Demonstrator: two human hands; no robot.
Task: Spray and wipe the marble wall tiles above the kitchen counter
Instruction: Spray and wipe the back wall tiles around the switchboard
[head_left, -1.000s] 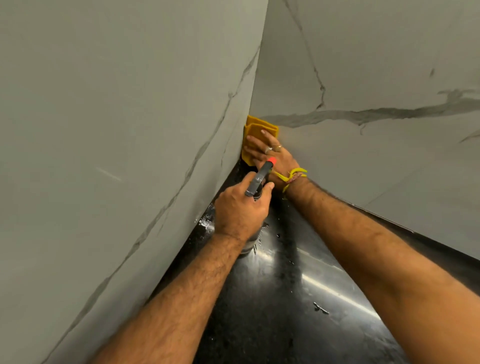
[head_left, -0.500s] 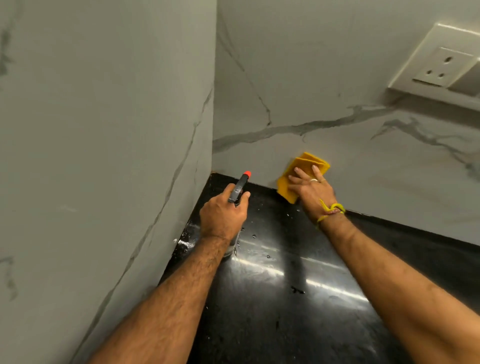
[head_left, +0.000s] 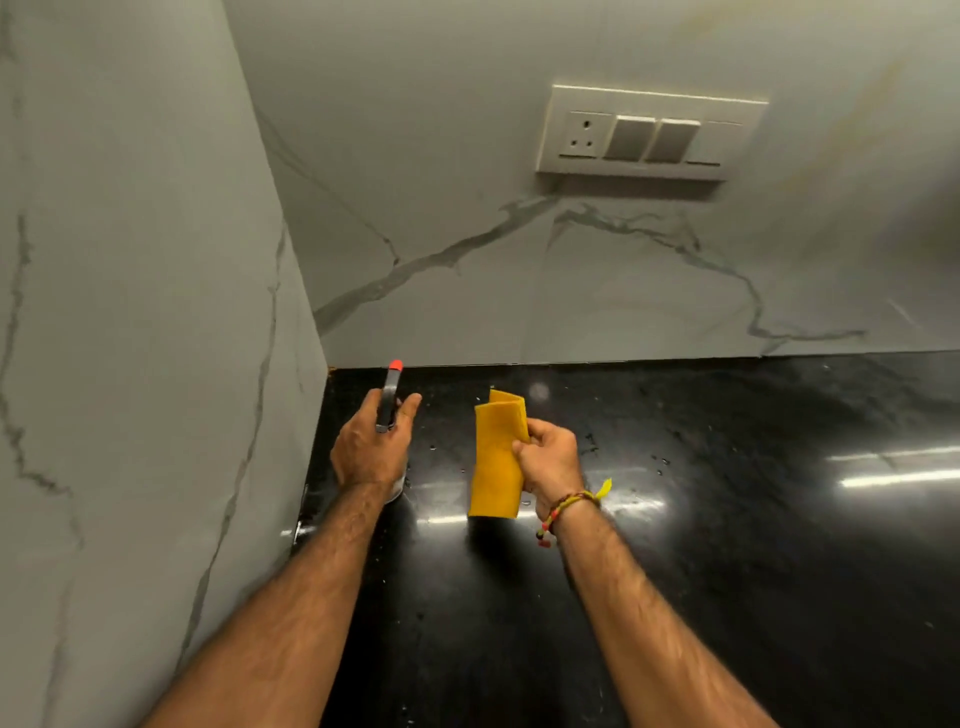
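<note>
My left hand (head_left: 370, 452) grips a spray bottle (head_left: 388, 401) with a grey trigger head and an orange nozzle that points at the back wall; the bottle body is mostly hidden under the hand. My right hand (head_left: 550, 462) holds a folded yellow cloth (head_left: 494, 462) upright above the counter, clear of the wall. The white marble wall tiles (head_left: 519, 270) with grey veins cover the back wall and the left side wall (head_left: 130, 312), meeting in a corner.
A glossy black counter (head_left: 727, 519) carries scattered water droplets and light reflections. A white switch and socket plate (head_left: 644, 135) is mounted on the back wall above the right hand. A beaded and yellow thread bracelet sits on my right wrist.
My right hand has lifted the cloth off the back wall and pulled it toward me above the counter. The view has backed away from the corner, bringing the switch plate fully into sight.
</note>
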